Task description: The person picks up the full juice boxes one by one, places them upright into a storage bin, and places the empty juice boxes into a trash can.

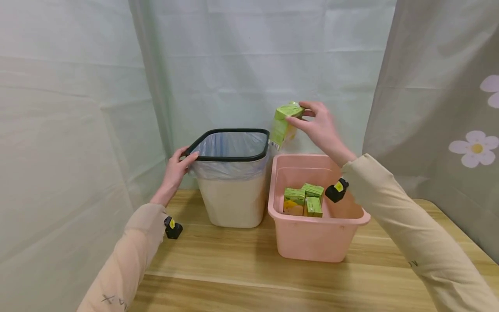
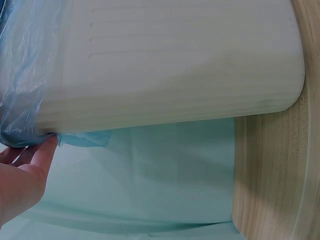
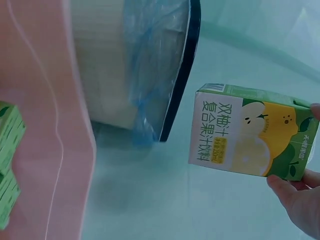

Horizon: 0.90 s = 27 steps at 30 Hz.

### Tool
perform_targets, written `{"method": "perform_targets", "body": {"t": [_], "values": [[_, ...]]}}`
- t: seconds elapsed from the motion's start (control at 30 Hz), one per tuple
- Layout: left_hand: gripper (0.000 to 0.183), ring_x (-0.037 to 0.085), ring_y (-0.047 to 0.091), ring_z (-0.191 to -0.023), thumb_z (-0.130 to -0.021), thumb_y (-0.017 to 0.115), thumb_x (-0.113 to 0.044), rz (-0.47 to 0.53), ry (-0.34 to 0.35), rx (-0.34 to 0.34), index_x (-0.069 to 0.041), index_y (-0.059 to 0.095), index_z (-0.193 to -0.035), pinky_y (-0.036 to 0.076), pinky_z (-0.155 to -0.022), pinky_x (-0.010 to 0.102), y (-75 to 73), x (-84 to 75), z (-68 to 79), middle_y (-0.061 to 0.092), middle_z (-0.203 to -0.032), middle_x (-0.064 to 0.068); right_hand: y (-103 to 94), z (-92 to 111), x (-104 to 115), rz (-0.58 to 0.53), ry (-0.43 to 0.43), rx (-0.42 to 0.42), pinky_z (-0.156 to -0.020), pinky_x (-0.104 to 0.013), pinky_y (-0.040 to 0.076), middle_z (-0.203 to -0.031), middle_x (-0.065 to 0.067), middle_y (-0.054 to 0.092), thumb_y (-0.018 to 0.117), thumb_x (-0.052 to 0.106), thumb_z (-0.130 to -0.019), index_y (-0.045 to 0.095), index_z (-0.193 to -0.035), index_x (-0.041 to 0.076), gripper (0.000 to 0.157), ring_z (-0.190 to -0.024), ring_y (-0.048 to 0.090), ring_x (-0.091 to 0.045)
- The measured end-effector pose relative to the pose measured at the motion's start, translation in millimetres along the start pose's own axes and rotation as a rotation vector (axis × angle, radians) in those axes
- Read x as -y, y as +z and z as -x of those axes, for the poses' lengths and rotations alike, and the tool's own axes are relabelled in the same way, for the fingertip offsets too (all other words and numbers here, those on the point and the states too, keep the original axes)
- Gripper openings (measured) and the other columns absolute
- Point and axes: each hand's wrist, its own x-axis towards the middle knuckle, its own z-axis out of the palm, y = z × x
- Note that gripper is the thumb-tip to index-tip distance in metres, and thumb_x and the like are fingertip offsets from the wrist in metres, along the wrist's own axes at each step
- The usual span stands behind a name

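Observation:
A green juice carton [image 3: 250, 135] is pinched near its top end by my right hand [image 1: 321, 128], up in the air beside the bin's right rim. In the right wrist view its printed front with yellow fruit faces the camera. My left hand [image 1: 177, 171] grips the black rim [image 1: 230, 159] of a cream trash bin [image 1: 234, 199] at its left corner. A translucent bluish liner bag [image 2: 30, 55] hangs over the bin's rim. Several more juice cartons [image 1: 294, 201] lie inside a pink tub [image 1: 313, 238] to the right of the bin.
Bin and tub stand side by side on a wood-grain table [image 1: 218, 277]. Pale cloth [image 1: 249, 65] hangs behind and at the left. A grey cloth with white flowers [image 1: 477, 148] hangs at the right.

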Motion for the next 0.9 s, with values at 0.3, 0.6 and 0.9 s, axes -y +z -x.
{"method": "perform_targets", "body": {"t": [0.3, 0.6, 0.9], "values": [[0.065, 0.029, 0.035, -0.11, -0.09, 0.053, -0.028, 0.021, -0.011, 0.016, 0.004, 0.026, -0.138, 0.028, -0.094, 0.048, -0.8, -8.7, 7.7, 0.029, -0.133, 0.025, 32.5, -18, 16, -0.036, -0.006, -0.003, -0.081, -0.021, 0.041, -0.123, -0.009, 0.041, 0.072, 0.031, -0.077, 0.047, -0.129, 0.004, 0.064, -0.107, 0.046, -0.016], [0.067, 0.027, 0.037, -0.109, -0.089, 0.055, -0.033, -0.001, 0.004, 0.009, 0.003, 0.028, -0.138, 0.03, -0.093, 0.048, -3.7, -0.4, 2.0, 0.031, -0.132, 0.024, 69.7, -21, 21, -0.114, -0.044, 0.033, -0.083, -0.02, 0.039, -0.131, -0.009, 0.037, 0.07, 0.023, -0.079, 0.04, -0.133, 0.003, 0.065, -0.115, 0.042, -0.015], [0.066, 0.025, 0.038, -0.107, -0.089, 0.056, -0.032, 0.012, 0.008, 0.006, 0.004, 0.029, -0.137, 0.031, -0.092, 0.047, -0.8, 0.4, 1.9, 0.031, -0.131, 0.024, 67.7, -16, 16, -0.203, -0.092, -0.009, -0.081, -0.024, 0.042, -0.128, -0.008, 0.042, 0.068, 0.016, -0.081, 0.045, -0.129, 0.004, 0.054, -0.109, 0.048, -0.014]]}}
